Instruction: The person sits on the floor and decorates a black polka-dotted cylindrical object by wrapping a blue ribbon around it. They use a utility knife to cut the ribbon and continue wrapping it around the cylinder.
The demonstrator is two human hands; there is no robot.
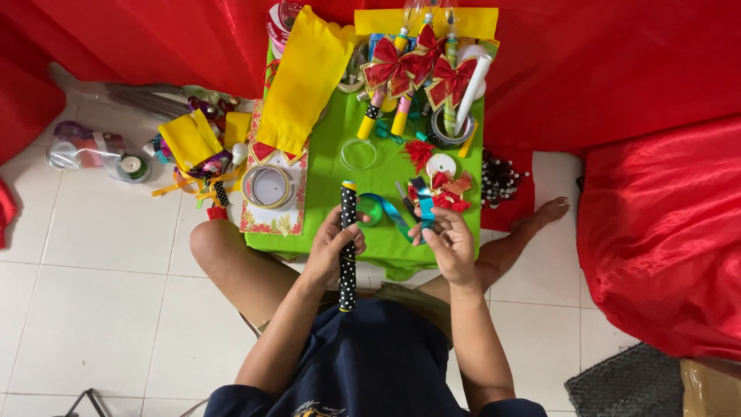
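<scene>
On the green cloth [332,166] of a low table, viewed from above by a seated person: left hand [333,249] wrapped around one long black tube with white dots [348,245], held upright over the table's near edge, its yellow tip [348,185] uppermost. Right hand [448,239] pinches one strip of shiny blue ribbon [424,202] between fingers and thumb, just beside the tube. One further loop of blue-green ribbon [376,207] lies flat between the two hands. Three red bows with gold edging [417,68] sit at the far side, tied to upright sticks; one smaller red bow [450,193] lies touching the right fingertips. Two tape rolls: one wide, pale and round [268,185] on a patterned card [272,220], one clear ring [358,154] on the cloth. Two soft yellow fabric pieces: a large one [305,81] draped over the left edge, a small one [189,139] on the white tiled floor [100,309]. Glossy red fabric [617,93] surrounds the table
</scene>
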